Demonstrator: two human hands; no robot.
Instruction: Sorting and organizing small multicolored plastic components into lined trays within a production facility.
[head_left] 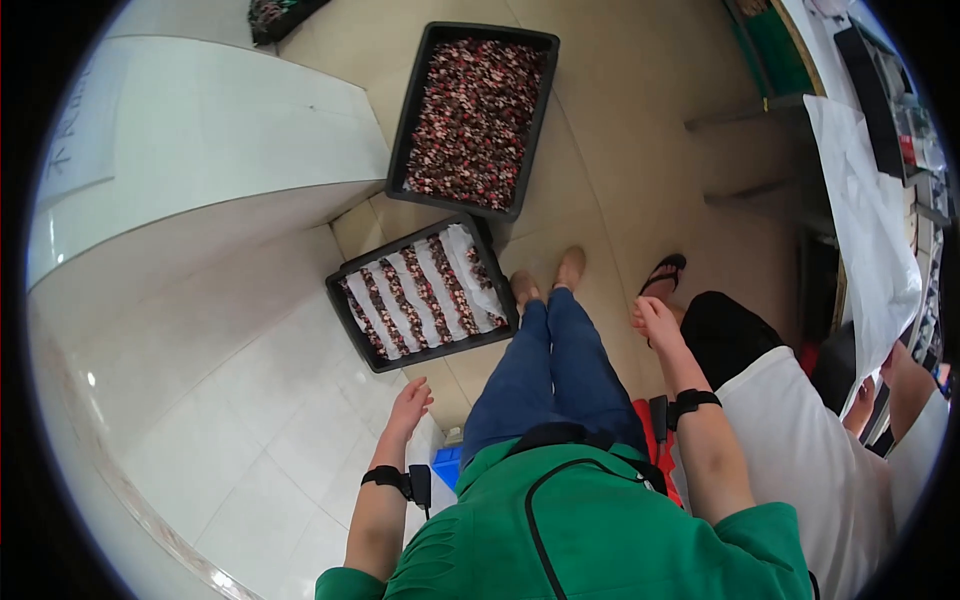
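In the head view, the person's left hand (408, 402) is just nearside of the striped tray (352, 328), loosely curled and apparently empty; the right hand (655, 320), half-curled with nothing visible in it, is well to that tray's right. The beige shoes (571, 268) are just right of the striped tray, where white strips (440, 293) alternate with rows of dark, red and pale pieces. Beyond it, a second tray (408, 120) holds similar pieces without strips. Striping thus seems done in one tray only; whether more remains cannot be told.

white tiles (260, 440) – left | blue box (447, 467) – near them | pale sheet (862, 215), right | co-worker's black sandal (676, 262)
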